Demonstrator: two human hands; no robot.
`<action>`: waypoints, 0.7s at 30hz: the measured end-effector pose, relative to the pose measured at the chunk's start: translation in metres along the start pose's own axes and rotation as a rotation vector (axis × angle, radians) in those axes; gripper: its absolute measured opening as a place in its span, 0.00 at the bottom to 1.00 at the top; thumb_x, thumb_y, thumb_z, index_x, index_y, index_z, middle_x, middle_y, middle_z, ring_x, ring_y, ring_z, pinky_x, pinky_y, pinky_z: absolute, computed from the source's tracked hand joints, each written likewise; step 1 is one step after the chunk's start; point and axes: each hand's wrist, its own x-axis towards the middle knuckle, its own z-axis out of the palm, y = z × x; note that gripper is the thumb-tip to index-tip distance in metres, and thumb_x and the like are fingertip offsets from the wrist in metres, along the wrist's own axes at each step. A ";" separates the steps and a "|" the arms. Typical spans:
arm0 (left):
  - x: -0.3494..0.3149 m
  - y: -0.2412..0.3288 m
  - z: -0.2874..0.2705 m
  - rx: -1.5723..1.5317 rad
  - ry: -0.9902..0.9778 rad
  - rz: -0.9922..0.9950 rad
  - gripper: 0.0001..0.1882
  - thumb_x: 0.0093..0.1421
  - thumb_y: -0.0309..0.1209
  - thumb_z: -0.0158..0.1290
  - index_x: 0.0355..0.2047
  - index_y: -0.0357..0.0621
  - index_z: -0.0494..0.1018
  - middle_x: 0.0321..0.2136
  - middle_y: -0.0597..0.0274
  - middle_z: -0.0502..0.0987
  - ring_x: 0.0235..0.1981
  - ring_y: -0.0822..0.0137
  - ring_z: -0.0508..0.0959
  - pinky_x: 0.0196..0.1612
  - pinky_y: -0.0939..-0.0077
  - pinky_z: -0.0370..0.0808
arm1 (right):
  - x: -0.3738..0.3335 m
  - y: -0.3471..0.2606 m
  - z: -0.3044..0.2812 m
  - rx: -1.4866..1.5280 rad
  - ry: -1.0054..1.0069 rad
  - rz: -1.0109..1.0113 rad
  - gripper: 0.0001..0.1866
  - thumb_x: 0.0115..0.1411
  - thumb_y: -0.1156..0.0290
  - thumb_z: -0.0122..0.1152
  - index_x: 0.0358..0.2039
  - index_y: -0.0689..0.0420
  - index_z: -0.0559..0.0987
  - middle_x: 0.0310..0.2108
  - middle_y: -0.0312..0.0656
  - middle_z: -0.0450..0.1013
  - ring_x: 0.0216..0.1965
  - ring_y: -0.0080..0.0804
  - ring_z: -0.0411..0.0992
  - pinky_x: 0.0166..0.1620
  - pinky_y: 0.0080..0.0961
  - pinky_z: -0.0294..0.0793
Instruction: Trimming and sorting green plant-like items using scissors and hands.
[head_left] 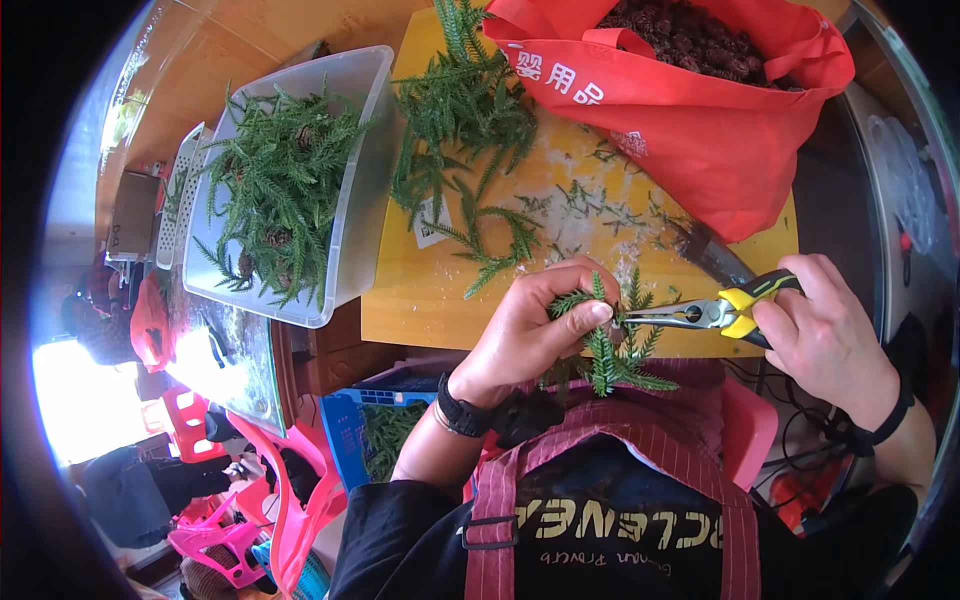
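My left hand (pixel 548 325) pinches a green artificial pine sprig (pixel 612 362) between thumb and fingers, just over the near edge of the yellow table (pixel 430 315). Something small and brownish, perhaps a pine cone, sits at the sprig's middle, partly hidden by the thumb. In my right hand (pixel 822 325) is a pair of long-nose pliers (pixel 708 314) with yellow and black handles. Their tips reach the middle of the sprig beside my left thumb; whether the jaws grip anything there is too small to tell.
A clear plastic bin (pixel 358 190) of finished-looking sprigs with cones stands at left. Loose green sprigs (pixel 465 115) lie in a pile at the table's far side. A red bag (pixel 700 130) full of brown pine cones (pixel 690 35) stands far right. Green scraps (pixel 595 205) litter the tabletop.
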 end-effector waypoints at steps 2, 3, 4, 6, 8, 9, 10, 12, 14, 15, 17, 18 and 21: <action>0.004 -0.008 -0.003 0.035 -0.026 0.050 0.11 0.57 0.33 0.52 0.27 0.35 0.71 0.29 0.59 0.71 0.30 0.71 0.70 0.34 0.78 0.66 | 0.000 0.002 -0.002 0.008 -0.016 -0.017 0.16 0.30 0.75 0.63 0.23 0.60 0.69 0.20 0.41 0.65 0.38 0.43 0.65 0.38 0.35 0.68; 0.006 -0.011 -0.005 0.070 -0.053 0.100 0.12 0.57 0.34 0.52 0.27 0.35 0.71 0.28 0.59 0.71 0.29 0.71 0.70 0.34 0.78 0.66 | 0.001 0.002 -0.003 0.008 -0.018 -0.016 0.16 0.30 0.75 0.63 0.23 0.60 0.69 0.20 0.41 0.65 0.38 0.43 0.65 0.38 0.35 0.68; 0.007 -0.011 -0.005 0.069 -0.055 0.099 0.12 0.57 0.34 0.52 0.27 0.35 0.71 0.28 0.59 0.71 0.29 0.71 0.70 0.34 0.78 0.66 | 0.002 0.003 -0.004 0.011 -0.001 -0.018 0.11 0.37 0.74 0.61 0.23 0.58 0.69 0.17 0.39 0.64 0.36 0.40 0.65 0.37 0.33 0.69; 0.005 -0.008 -0.004 0.043 -0.067 0.061 0.13 0.56 0.35 0.53 0.25 0.35 0.71 0.27 0.59 0.71 0.30 0.71 0.70 0.34 0.77 0.66 | 0.004 0.004 -0.005 0.019 0.018 -0.029 0.07 0.43 0.73 0.59 0.22 0.57 0.70 0.15 0.38 0.62 0.34 0.37 0.65 0.36 0.32 0.69; 0.006 -0.007 -0.005 0.031 -0.089 0.059 0.14 0.56 0.35 0.54 0.25 0.35 0.71 0.27 0.60 0.71 0.30 0.70 0.70 0.34 0.77 0.66 | 0.004 0.004 -0.005 0.090 0.008 -0.034 0.07 0.41 0.73 0.60 0.21 0.57 0.70 0.15 0.37 0.63 0.32 0.36 0.65 0.36 0.31 0.70; 0.006 -0.007 -0.005 0.018 -0.114 0.058 0.14 0.56 0.36 0.54 0.25 0.35 0.71 0.26 0.60 0.71 0.30 0.70 0.70 0.34 0.77 0.66 | 0.004 0.006 -0.005 0.090 0.007 -0.034 0.07 0.41 0.73 0.60 0.21 0.57 0.70 0.15 0.37 0.63 0.32 0.36 0.65 0.36 0.31 0.70; 0.007 -0.006 -0.004 0.017 -0.114 0.057 0.14 0.56 0.36 0.54 0.25 0.35 0.71 0.26 0.60 0.71 0.30 0.70 0.70 0.34 0.77 0.66 | 0.004 0.007 -0.006 0.091 0.003 -0.047 0.08 0.40 0.73 0.60 0.21 0.57 0.70 0.15 0.37 0.62 0.31 0.35 0.65 0.35 0.31 0.69; 0.007 -0.005 -0.003 -0.016 -0.170 0.069 0.14 0.55 0.36 0.55 0.24 0.35 0.71 0.26 0.60 0.71 0.30 0.69 0.70 0.35 0.76 0.66 | 0.005 0.009 -0.007 0.092 -0.001 -0.061 0.08 0.39 0.73 0.60 0.20 0.57 0.70 0.15 0.37 0.62 0.30 0.35 0.65 0.35 0.31 0.69; 0.007 -0.005 -0.003 -0.029 -0.193 0.073 0.14 0.55 0.36 0.55 0.24 0.35 0.71 0.26 0.60 0.71 0.30 0.68 0.70 0.36 0.75 0.66 | 0.006 0.009 -0.007 0.097 0.016 -0.074 0.07 0.39 0.73 0.60 0.19 0.57 0.70 0.14 0.36 0.62 0.28 0.34 0.64 0.33 0.30 0.69; 0.007 -0.005 -0.003 -0.041 -0.217 0.077 0.14 0.55 0.36 0.55 0.24 0.35 0.71 0.26 0.60 0.72 0.30 0.68 0.70 0.36 0.75 0.66 | 0.006 0.010 -0.008 0.098 0.015 -0.075 0.07 0.39 0.73 0.60 0.19 0.57 0.70 0.14 0.36 0.62 0.28 0.34 0.64 0.33 0.30 0.69; 0.008 -0.005 -0.004 -0.054 -0.238 0.064 0.14 0.55 0.36 0.55 0.24 0.35 0.71 0.26 0.61 0.71 0.30 0.68 0.70 0.36 0.75 0.66 | 0.007 0.011 -0.009 0.085 0.036 -0.088 0.07 0.39 0.74 0.61 0.19 0.57 0.71 0.13 0.35 0.61 0.27 0.33 0.63 0.32 0.29 0.69; 0.008 -0.005 -0.004 -0.066 -0.259 0.052 0.14 0.55 0.36 0.55 0.24 0.36 0.71 0.26 0.61 0.71 0.30 0.68 0.70 0.36 0.75 0.66 | 0.008 0.011 -0.010 0.086 0.037 -0.090 0.07 0.39 0.74 0.61 0.19 0.57 0.71 0.13 0.35 0.61 0.27 0.33 0.63 0.32 0.29 0.69; 0.007 -0.006 -0.004 -0.118 -0.276 0.012 0.15 0.54 0.38 0.55 0.24 0.36 0.72 0.25 0.61 0.71 0.30 0.68 0.70 0.36 0.75 0.65 | 0.009 0.012 -0.012 0.104 0.041 -0.111 0.06 0.40 0.74 0.60 0.19 0.56 0.71 0.13 0.35 0.60 0.26 0.33 0.62 0.31 0.29 0.69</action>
